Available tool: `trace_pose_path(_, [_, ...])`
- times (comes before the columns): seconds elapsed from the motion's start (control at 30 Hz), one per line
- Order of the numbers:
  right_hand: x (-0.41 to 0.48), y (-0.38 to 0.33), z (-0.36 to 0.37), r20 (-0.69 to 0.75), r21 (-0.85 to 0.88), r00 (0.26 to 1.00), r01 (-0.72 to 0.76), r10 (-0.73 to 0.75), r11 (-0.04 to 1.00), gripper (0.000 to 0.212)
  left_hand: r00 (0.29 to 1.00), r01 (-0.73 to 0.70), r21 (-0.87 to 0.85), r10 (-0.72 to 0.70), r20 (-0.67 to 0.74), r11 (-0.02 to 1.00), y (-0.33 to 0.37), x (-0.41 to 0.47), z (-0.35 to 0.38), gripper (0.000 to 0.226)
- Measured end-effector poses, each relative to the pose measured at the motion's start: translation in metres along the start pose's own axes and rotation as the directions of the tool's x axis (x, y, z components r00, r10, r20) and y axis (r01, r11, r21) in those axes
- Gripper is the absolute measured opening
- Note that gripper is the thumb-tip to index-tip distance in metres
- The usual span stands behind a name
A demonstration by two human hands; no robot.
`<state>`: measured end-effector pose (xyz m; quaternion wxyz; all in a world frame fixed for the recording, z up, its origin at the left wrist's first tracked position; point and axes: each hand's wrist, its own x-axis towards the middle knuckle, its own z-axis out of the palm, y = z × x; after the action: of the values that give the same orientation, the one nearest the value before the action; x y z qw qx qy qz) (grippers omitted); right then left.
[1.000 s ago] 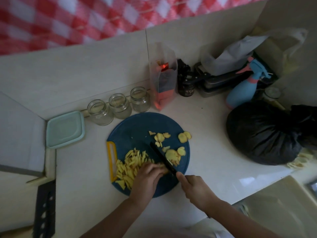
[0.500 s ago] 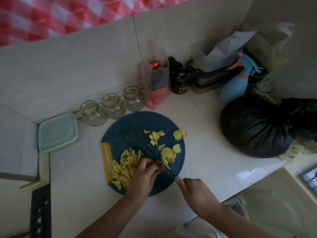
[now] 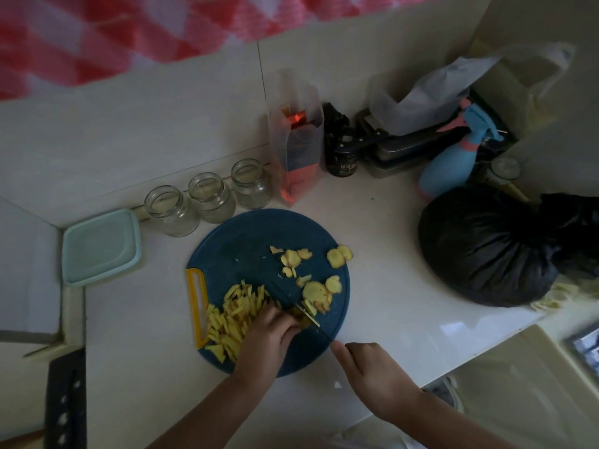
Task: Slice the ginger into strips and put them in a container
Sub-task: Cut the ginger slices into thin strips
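A round blue cutting board [image 3: 246,241] with a yellow handle lies on the white counter. A pile of ginger strips [image 3: 235,311] sits at its left. Round ginger slices [image 3: 316,291] lie at the right of the board. My left hand [image 3: 270,332] holds down a small piece of ginger [image 3: 299,317] with curled fingertips. My right hand [image 3: 369,371] grips the handle of a dark knife [image 3: 311,322], whose blade lies against the held piece. A mint-green lidded container [image 3: 100,246] stands left of the board.
Three glass jars [image 3: 210,197] line the wall behind the board. A clear bag with red contents [image 3: 298,147], a dark jar [image 3: 343,157], a blue spray bottle [image 3: 453,160] and a big black bag [image 3: 489,244] crowd the right. A sink [image 3: 518,393] lies lower right.
The knife has worked down through the held ginger piece, and my left fingers have crept back along it. The camera has shifted slightly.
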<state>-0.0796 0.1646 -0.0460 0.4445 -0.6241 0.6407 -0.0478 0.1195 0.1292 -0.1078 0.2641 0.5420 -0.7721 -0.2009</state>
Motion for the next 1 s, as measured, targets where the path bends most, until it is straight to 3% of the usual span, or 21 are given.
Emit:
trace_pose_path(0.07, [0.003, -0.001, -0.001, 0.002, -0.027, 1.0, -0.013, 0.013, 1.0, 0.055, 1.0, 0.016, 0.012, -0.016, 0.01, 1.0, 0.002, 0.001, 0.001, 0.021])
trace_pose_path(0.2, [0.007, -0.004, -0.003, 0.017, -0.062, 0.999, -0.028, 0.029, 0.998, 0.055, 1.0, 0.003, -0.004, -0.003, 0.0, 1.0, -0.001, 0.002, 0.002, 0.024])
trace_pose_path(0.33, [0.019, -0.009, 0.002, 0.039, -0.066, 0.998, -0.05, 0.053, 0.997, 0.052, 1.0, 0.005, -0.03, -0.005, 0.005, 1.0, -0.005, 0.002, 0.005, 0.018])
trace_pose_path(0.4, [0.025, -0.01, 0.007, 0.03, -0.068, 0.998, -0.057, 0.059, 0.996, 0.051, 1.0, -0.004, -0.02, 0.004, 0.001, 1.0, -0.006, 0.002, 0.005, 0.004])
trace_pose_path(0.53, [0.026, -0.005, 0.017, -0.011, -0.046, 0.998, -0.066, 0.066, 0.997, 0.049, 1.0, 0.004, -0.027, -0.003, 0.006, 1.0, -0.005, 0.001, 0.004, 0.023])
trace_pose_path(0.63, [0.025, -0.004, 0.013, -0.016, 0.014, 0.997, -0.072, 0.072, 0.997, 0.051, 0.999, -0.035, -0.05, 0.035, -0.005, 0.998, -0.006, 0.002, 0.002, 0.005])
trace_pose_path(0.77, [0.021, -0.009, 0.014, -0.043, 0.086, 0.996, -0.069, 0.072, 0.994, 0.054, 0.999, -0.039, -0.059, 0.039, -0.002, 0.998, -0.005, 0.001, 0.0, 0.032])
trace_pose_path(0.93, [0.02, -0.013, 0.017, -0.041, -0.01, 0.996, -0.078, 0.078, 0.997, 0.056, 0.999, -0.044, -0.024, 0.044, -0.026, 0.999, -0.002, 0.0, 0.0, 0.026])
trace_pose_path(1.0, [0.019, -0.02, 0.018, -0.067, -0.13, 0.996, -0.067, 0.058, 0.989, 0.055, 1.0, -0.022, -0.023, 0.022, -0.02, 1.0, 0.0, 0.0, 0.001, 0.024])
